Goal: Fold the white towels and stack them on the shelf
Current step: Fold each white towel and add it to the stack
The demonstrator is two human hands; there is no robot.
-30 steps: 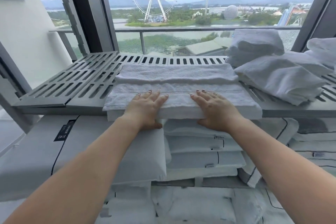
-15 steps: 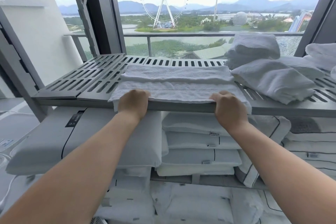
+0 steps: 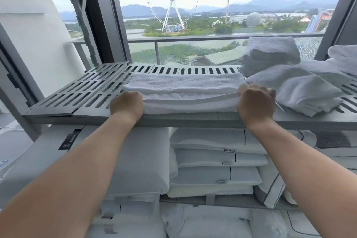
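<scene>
On the slatted grey shelf (image 3: 92,91), before a wide window (image 3: 212,25) and beside a heap of other white towels (image 3: 301,91), the folded towel (image 3: 185,91) lies flat near the front edge. It looks soft, light and limp—likely to sag if lifted mid-span—so it is best taken at its short ends, where the left hand (image 3: 126,105) and right hand (image 3: 255,104) each curl around it.

white towel (image 3: 185,91) | folded flat | slatted shelf (image 3: 92,92) front edge
</scene>
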